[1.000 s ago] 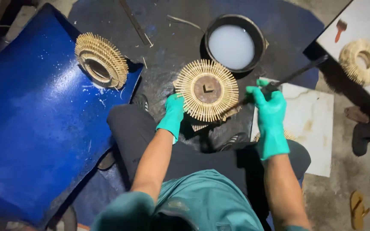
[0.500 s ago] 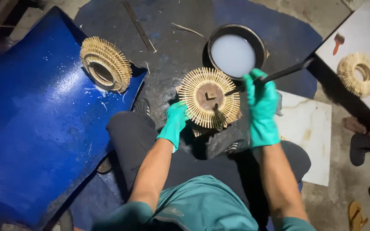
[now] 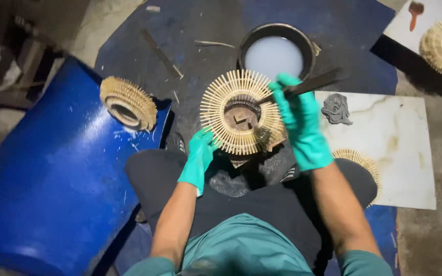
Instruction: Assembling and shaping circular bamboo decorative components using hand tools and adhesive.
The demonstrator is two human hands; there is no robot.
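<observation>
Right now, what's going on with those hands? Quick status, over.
Left hand grips the stick ring's lower edge. Right hand holds a dark brush to its hub. Bowl of white liquid just behind; nothing blocking.
</observation>
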